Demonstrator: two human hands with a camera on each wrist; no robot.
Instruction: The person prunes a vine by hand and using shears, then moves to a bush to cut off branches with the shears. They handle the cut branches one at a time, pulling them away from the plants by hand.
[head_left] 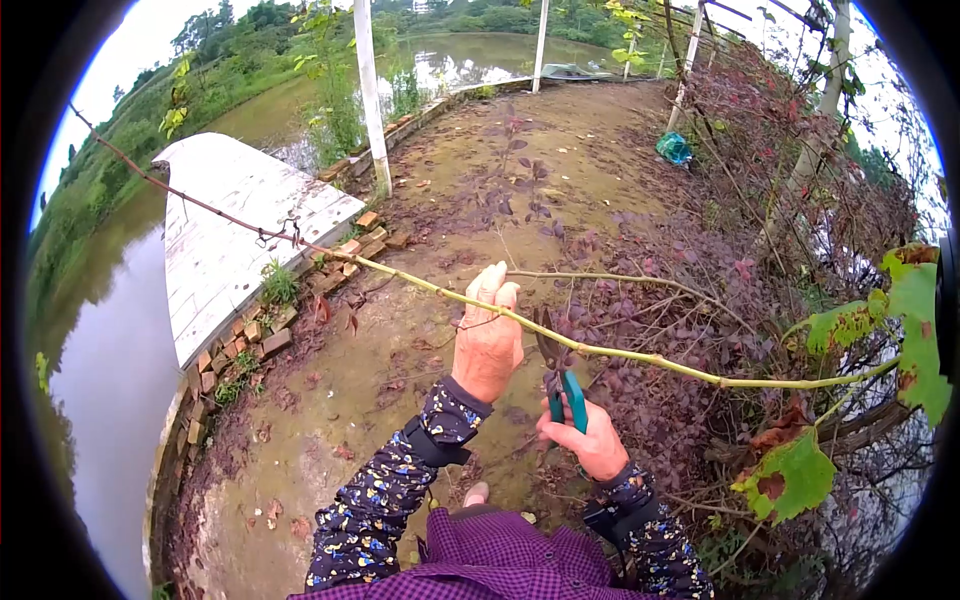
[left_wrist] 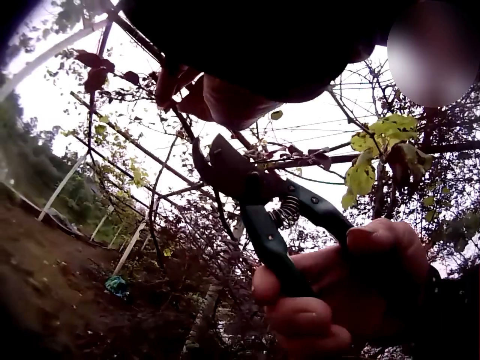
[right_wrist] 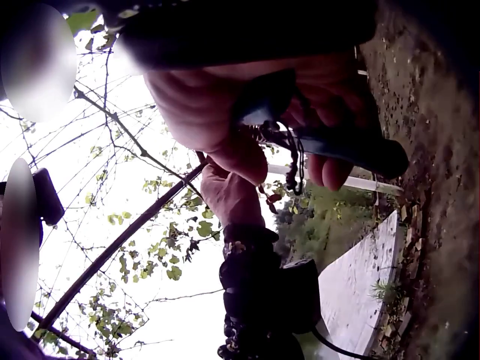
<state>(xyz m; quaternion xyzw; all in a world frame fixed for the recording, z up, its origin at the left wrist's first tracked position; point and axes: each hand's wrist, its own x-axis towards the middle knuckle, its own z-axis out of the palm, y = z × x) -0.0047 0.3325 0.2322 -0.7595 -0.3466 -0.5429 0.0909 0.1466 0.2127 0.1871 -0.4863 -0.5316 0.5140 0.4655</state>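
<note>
My left hand (head_left: 487, 335) is raised with its fingers curled, pinching the end of a thin side branch (head_left: 610, 277). A long green-brown vine (head_left: 620, 353) crosses the head view in front of that hand. To the right and lower, my right hand (head_left: 590, 440) grips pruning shears (head_left: 568, 400) by their teal handles, blades up beside the vine. In the left wrist view the shears' dark blades (left_wrist: 229, 166) stand parted just below the left fingers (left_wrist: 217, 101). The right wrist view shows the left hand (right_wrist: 231, 196) beyond the right hand (right_wrist: 217, 112).
Large green leaves (head_left: 795, 475) hang at the right, before dense reddish shrubs (head_left: 670, 240). A dirt path runs ahead between white posts (head_left: 370, 95). Loose bricks (head_left: 275, 340) edge it at the left, beside a white slab (head_left: 235, 220) and water (head_left: 110, 350).
</note>
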